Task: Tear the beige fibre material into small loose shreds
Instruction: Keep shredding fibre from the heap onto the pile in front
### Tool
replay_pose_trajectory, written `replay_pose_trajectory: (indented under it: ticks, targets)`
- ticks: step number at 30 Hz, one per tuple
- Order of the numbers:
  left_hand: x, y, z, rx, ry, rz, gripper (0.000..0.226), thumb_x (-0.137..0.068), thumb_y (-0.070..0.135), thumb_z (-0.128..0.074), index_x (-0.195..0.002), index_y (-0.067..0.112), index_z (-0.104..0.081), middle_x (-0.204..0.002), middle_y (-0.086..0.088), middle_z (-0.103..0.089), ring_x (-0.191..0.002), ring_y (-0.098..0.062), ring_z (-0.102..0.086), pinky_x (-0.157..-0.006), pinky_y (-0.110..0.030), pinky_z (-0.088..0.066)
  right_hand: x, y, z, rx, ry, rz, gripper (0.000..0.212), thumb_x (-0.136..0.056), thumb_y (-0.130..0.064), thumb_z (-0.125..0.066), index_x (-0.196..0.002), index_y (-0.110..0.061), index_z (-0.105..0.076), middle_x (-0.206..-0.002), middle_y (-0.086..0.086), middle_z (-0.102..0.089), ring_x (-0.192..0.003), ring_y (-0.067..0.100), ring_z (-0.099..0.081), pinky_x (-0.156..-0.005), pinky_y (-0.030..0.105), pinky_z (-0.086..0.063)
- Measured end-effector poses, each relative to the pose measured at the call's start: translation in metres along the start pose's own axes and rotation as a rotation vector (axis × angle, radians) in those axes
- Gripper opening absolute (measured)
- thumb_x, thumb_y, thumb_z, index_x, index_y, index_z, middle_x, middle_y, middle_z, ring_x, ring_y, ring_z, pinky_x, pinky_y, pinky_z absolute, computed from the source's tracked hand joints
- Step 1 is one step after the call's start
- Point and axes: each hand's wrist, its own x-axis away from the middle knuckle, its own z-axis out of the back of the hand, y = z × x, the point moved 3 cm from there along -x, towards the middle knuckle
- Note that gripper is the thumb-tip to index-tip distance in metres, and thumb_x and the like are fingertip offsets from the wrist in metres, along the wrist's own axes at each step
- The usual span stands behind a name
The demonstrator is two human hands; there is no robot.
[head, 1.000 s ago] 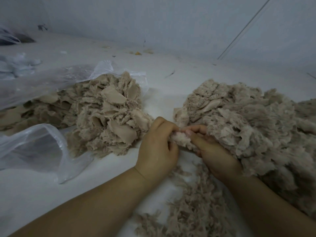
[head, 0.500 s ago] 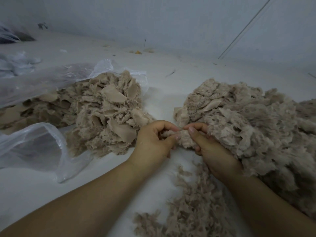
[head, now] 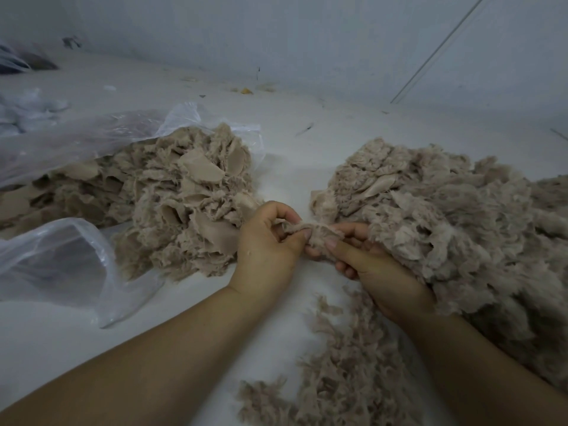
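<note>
A small tuft of beige fibre (head: 310, 233) is stretched between both hands at the centre. My left hand (head: 267, 253) pinches its left end with thumb and curled fingers. My right hand (head: 368, 265) pinches the right end, its back pressed against a big fluffy heap of fibre (head: 455, 222) on the right. Another heap of coarser beige chunks (head: 172, 204) lies to the left, spilling from a clear plastic bag (head: 61, 139). Fine loose shreds (head: 347, 373) are scattered on the white surface below my hands.
A second clear plastic bag (head: 58, 259) lies open at the near left. A pale wall (head: 276, 35) rises at the back, with small scraps of debris along its foot. More crumpled plastic (head: 27, 103) sits at the far left.
My hands have drawn slightly apart, pulling the tuft out between them. The left hand has turned so its fingers open toward the tuft. The heaps have not moved.
</note>
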Motion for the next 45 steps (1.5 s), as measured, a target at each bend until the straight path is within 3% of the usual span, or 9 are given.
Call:
replay_pose_trajectory:
  ticks: [4,7,10,15,18,27,32,38,45]
  targets:
    - [-0.002,0.002,0.003,-0.056,0.085,-0.024,0.016,-0.083,-0.001,-0.072,-0.078,0.009,-0.062,-0.082,-0.020,-0.062,-0.065,-0.033,-0.067,-0.064,-0.051,-0.058,-0.001,0.000,-0.001,0.021,0.006,0.028,0.012,-0.091,-0.008,-0.061,-0.092,-0.020,-0.057,-0.056,-0.015,-0.061,-0.046,-0.004,-0.050,-0.045,0.010,-0.039]
    - [-0.004,0.003,0.007,-0.192,0.135,-0.098,0.021,-0.081,0.005,-0.075,-0.074,0.023,-0.067,-0.077,-0.008,-0.057,-0.066,-0.020,-0.054,-0.064,-0.032,-0.048,0.000,-0.003,-0.001,0.003,-0.009,0.068,0.012,-0.092,-0.008,-0.059,-0.086,-0.018,-0.057,-0.054,-0.016,-0.058,-0.044,-0.004,-0.046,-0.043,0.010,-0.037]
    - [-0.003,0.002,0.006,-0.095,0.136,-0.029,0.024,-0.088,0.003,-0.066,-0.076,0.024,-0.068,-0.059,-0.009,-0.049,-0.051,-0.017,-0.042,-0.050,-0.028,-0.038,-0.001,-0.005,-0.001,-0.038,0.008,0.081,0.015,-0.092,-0.006,-0.058,-0.082,-0.017,-0.054,-0.053,-0.014,-0.055,-0.042,-0.002,-0.041,-0.041,0.011,-0.033]
    - [0.002,0.004,-0.004,0.130,-0.004,0.089,0.013,-0.101,0.003,-0.046,-0.094,0.004,-0.056,-0.065,-0.017,-0.063,-0.049,-0.027,-0.053,-0.047,-0.036,-0.050,-0.001,-0.004,-0.001,-0.061,0.009,0.096,0.022,-0.090,0.004,-0.056,-0.083,-0.015,-0.049,-0.061,-0.006,-0.051,-0.042,-0.002,-0.043,-0.041,0.011,-0.034]
    - [0.004,0.006,-0.010,0.182,-0.073,0.116,0.014,-0.095,0.008,-0.058,-0.097,-0.005,-0.053,-0.068,-0.021,-0.063,-0.052,-0.032,-0.057,-0.050,-0.039,-0.054,0.000,-0.003,-0.002,-0.037,-0.016,0.112,0.018,-0.088,0.003,-0.061,-0.086,-0.014,-0.055,-0.070,0.000,-0.055,-0.050,-0.003,-0.049,-0.046,0.011,-0.039]
    - [-0.001,0.000,-0.003,0.182,0.058,0.084,0.016,-0.087,0.004,-0.069,-0.084,-0.004,-0.055,-0.063,-0.029,-0.057,-0.047,-0.025,-0.054,-0.046,-0.031,-0.050,-0.001,-0.002,0.001,0.017,0.008,0.039,0.019,-0.096,-0.011,-0.054,-0.079,-0.020,-0.054,-0.051,-0.016,-0.052,-0.044,-0.002,-0.046,-0.043,0.011,-0.037]
    - [-0.001,0.000,-0.002,0.106,0.074,0.032,0.028,-0.082,0.005,-0.074,-0.067,0.015,-0.053,-0.057,-0.011,-0.045,-0.048,-0.018,-0.036,-0.049,-0.027,-0.032,-0.002,-0.004,0.003,-0.020,0.022,0.038,0.025,-0.099,-0.016,-0.051,-0.075,-0.022,-0.055,-0.059,-0.012,-0.050,-0.043,0.000,-0.041,-0.040,0.013,-0.032]
    - [0.005,0.006,-0.010,0.108,-0.076,-0.017,0.024,-0.084,-0.008,-0.065,-0.074,0.010,-0.054,-0.060,-0.007,-0.050,-0.053,-0.020,-0.047,-0.051,-0.032,-0.041,0.000,-0.003,-0.002,0.027,-0.034,0.042,0.012,-0.092,-0.005,-0.060,-0.097,-0.016,-0.061,-0.062,-0.014,-0.063,-0.045,-0.005,-0.053,-0.042,0.007,-0.037]
    - [0.000,0.003,-0.010,0.172,-0.032,0.092,0.019,-0.087,-0.003,-0.065,-0.090,0.006,-0.050,-0.063,-0.014,-0.051,-0.050,-0.019,-0.047,-0.048,-0.028,-0.041,-0.001,0.000,0.003,-0.001,0.002,0.037,0.022,-0.100,-0.019,-0.050,-0.087,-0.014,-0.068,-0.051,-0.015,-0.047,-0.043,0.000,-0.037,-0.041,0.010,-0.029]
